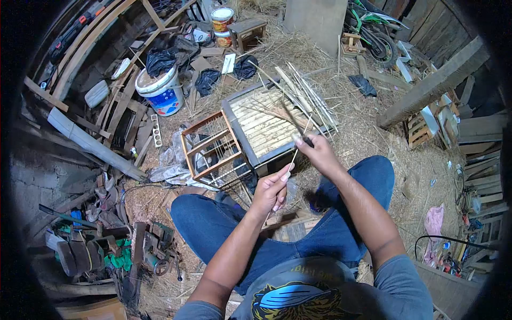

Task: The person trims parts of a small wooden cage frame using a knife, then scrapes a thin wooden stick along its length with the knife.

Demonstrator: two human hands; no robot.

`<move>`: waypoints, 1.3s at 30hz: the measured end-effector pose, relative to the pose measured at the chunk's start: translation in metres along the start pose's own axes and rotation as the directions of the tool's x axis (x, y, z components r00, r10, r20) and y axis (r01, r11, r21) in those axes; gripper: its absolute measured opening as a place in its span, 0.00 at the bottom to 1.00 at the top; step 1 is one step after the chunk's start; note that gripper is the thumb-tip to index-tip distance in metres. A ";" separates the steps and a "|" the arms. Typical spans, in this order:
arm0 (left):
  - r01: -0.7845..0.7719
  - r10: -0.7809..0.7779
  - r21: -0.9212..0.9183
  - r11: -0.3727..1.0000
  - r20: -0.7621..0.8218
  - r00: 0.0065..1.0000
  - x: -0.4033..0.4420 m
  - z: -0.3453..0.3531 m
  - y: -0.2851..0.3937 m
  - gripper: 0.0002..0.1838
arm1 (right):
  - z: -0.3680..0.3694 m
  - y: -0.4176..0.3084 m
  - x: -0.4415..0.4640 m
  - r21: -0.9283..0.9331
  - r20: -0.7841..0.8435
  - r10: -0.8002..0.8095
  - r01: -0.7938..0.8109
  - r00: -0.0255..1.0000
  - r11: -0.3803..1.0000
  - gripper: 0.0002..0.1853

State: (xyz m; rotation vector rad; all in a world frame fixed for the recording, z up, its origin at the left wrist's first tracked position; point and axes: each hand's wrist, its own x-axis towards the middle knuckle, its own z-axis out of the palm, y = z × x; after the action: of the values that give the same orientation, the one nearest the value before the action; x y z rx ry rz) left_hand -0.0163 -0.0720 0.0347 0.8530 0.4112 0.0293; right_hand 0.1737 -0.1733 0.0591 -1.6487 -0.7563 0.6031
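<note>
My left hand [272, 189] is closed around a thin bamboo stick [294, 158], which slants up and to the right. My right hand [321, 153] grips a knife [292, 118] by its dark handle, its long narrow blade pointing up and left over the low table. The stick's upper part passes beside the right hand's fingertips; whether they touch it I cannot tell. Beyond both hands stands the low slatted table [256, 158] with a dark frame. Loose bamboo strips [306, 93] lie in a pile on its right side. Against its left side leans a wooden frame cage [212, 146] with thin bars.
A white and blue bucket [160, 90] with a black bag stands at the back left. Paint tins [222, 21] and a small stool [248, 32] are farther back. A wooden post [434, 80] slants at right. Tools and a vise-like machine [154, 250] crowd the lower left; straw covers the floor.
</note>
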 end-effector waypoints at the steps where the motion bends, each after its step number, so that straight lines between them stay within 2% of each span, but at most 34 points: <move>1: -0.001 0.001 -0.007 1.000 -0.009 1.000 0.001 0.002 0.003 0.24 | 0.001 0.001 -0.005 -0.001 0.004 0.002 -0.002 1.000 1.000 0.20; 3: -0.007 0.007 -0.016 1.000 -0.019 1.000 0.002 0.003 0.008 0.24 | 0.003 -0.002 -0.017 -0.279 -0.050 -0.008 -0.006 0.999 0.960 0.18; 4: -0.014 0.014 -0.040 0.999 -0.015 1.000 0.002 0.003 0.009 0.24 | 0.005 -0.001 -0.027 -0.357 -0.044 -0.080 0.059 0.996 0.932 0.17; 5: -0.020 0.020 -0.064 0.998 -0.012 1.000 0.002 0.002 0.011 0.24 | 0.006 -0.003 -0.036 -0.358 -0.041 -0.081 0.061 0.996 0.932 0.17; 7: -0.004 0.003 -0.069 0.998 -0.005 1.000 0.004 -0.005 0.007 0.24 | 0.005 -0.007 -0.049 -0.588 0.132 -0.218 0.253 0.967 0.768 0.17; 8: 0.015 -0.015 -0.071 0.997 0.004 1.000 0.005 -0.008 0.005 0.25 | 0.003 -0.003 -0.050 -0.637 0.110 -0.302 0.300 0.947 0.710 0.18; 9: 0.018 -0.017 -0.071 0.997 0.004 1.000 0.003 -0.007 0.007 0.25 | -0.004 0.004 -0.046 -0.637 0.109 -0.300 0.299 0.948 0.711 0.18; 11: -0.014 0.015 -0.085 0.996 0.012 1.000 -0.001 -0.002 0.011 0.25 | -0.025 0.015 -0.031 -0.783 -0.057 -0.130 0.036 0.990 0.621 0.17; 12: -0.030 0.030 -0.033 0.999 -0.001 1.000 0.000 -0.003 0.009 0.24 | -0.033 0.010 -0.028 -0.778 -0.074 -0.228 0.087 0.971 0.622 0.17; 13: -0.032 0.032 -0.029 0.999 0.004 0.999 0.001 -0.003 0.008 0.24 | -0.033 0.004 -0.029 -0.779 -0.079 -0.232 0.086 0.969 0.621 0.17; 15: -0.069 0.076 0.124 0.990 -0.052 0.996 0.000 -0.002 0.006 0.24 | -0.027 -0.009 -0.037 -0.740 0.113 -0.236 0.240 0.965 0.628 0.16; 16: -0.068 0.075 0.124 0.990 -0.054 0.996 0.001 -0.003 0.006 0.24 | -0.024 -0.013 -0.040 -0.700 0.173 -0.352 0.367 0.920 0.613 0.17; 17: -0.086 0.096 0.167 0.982 -0.054 0.994 0.002 -0.004 0.005 0.23 | -0.027 -0.012 -0.036 -0.699 0.174 -0.351 0.366 0.920 0.614 0.17; 19: -0.101 0.115 0.206 0.973 -0.055 0.992 0.002 -0.006 -0.001 0.23 | -0.041 -0.007 -0.021 -0.827 -0.003 -0.098 0.052 0.995 0.560 0.17; 21: -0.091 0.107 0.187 0.978 -0.073 0.992 0.004 -0.006 0.000 0.23 | -0.048 0.003 -0.015 -0.841 -0.035 -0.144 0.049 0.989 0.538 0.20; 23: -0.084 0.103 0.205 0.975 -0.087 0.991 0.002 -0.004 0.002 0.22 | -0.039 -0.003 -0.021 -0.649 0.090 0.026 0.039 0.996 0.760 0.23; 25: -0.081 0.103 0.227 0.971 -0.089 0.991 0.007 -0.003 0.001 0.22 | -0.010 0.000 -0.030 -0.241 0.052 -0.047 0.058 0.998 0.969 0.27; 27: -0.079 0.100 0.222 0.972 -0.086 0.991 0.010 0.000 -0.002 0.22 | 0.003 0.004 -0.028 -0.125 0.011 0.034 -0.033 0.999 0.992 0.26; 28: -0.083 0.104 0.221 0.972 -0.089 0.990 0.010 0.000 -0.003 0.21 | 0.005 0.010 -0.024 -0.123 0.007 0.036 -0.035 0.999 0.992 0.26; 30: -0.085 0.105 0.188 0.978 -0.097 0.990 0.008 0.003 0.001 0.21 | 0.008 0.015 -0.012 0.089 0.005 0.088 -0.088 0.996 0.992 0.25; 31: -0.089 0.106 0.152 0.984 -0.105 0.989 0.006 0.004 0.003 0.21 | 0.009 0.012 -0.012 0.090 0.005 0.085 -0.085 0.996 0.992 0.25; 33: -0.102 0.115 0.113 0.988 -0.115 0.987 0.005 0.004 0.007 0.22 | 0.010 -0.001 -0.017 -0.151 -0.004 -0.065 0.064 0.998 0.986 0.23; 34: -0.112 0.121 0.072 0.991 -0.127 0.985 0.004 0.003 0.008 0.22 | 0.008 -0.005 -0.021 -0.300 0.013 -0.083 0.083 0.997 0.950 0.20; 35: -0.116 0.125 0.069 0.991 -0.129 0.984 0.005 0.000 0.007 0.22 | 0.009 -0.009 -0.027 -0.301 0.018 -0.084 0.086 0.996 0.950 0.20; 37: -0.130 0.129 -0.002 0.992 -0.094 0.987 0.008 -0.007 0.004 0.24 | 0.012 -0.016 -0.040 -0.576 0.121 -0.148 0.191 0.982 0.795 0.18; 38: -0.132 0.131 -0.006 0.991 -0.097 0.987 0.008 -0.008 0.002 0.24 | 0.014 -0.018 -0.046 -0.624 0.168 -0.247 0.297 0.954 0.722 0.14; 39: -0.136 0.132 -0.044 0.990 -0.081 0.988 0.006 -0.006 0.003 0.24 | 0.014 -0.020 -0.047 -0.624 0.172 -0.246 0.298 0.954 0.722 0.14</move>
State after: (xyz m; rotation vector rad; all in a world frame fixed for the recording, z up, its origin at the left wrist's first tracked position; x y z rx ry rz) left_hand -0.0128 -0.0643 0.0312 0.8311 0.4236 0.1966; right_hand 0.1296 -0.1976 0.0752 -2.0868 -1.3502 0.1856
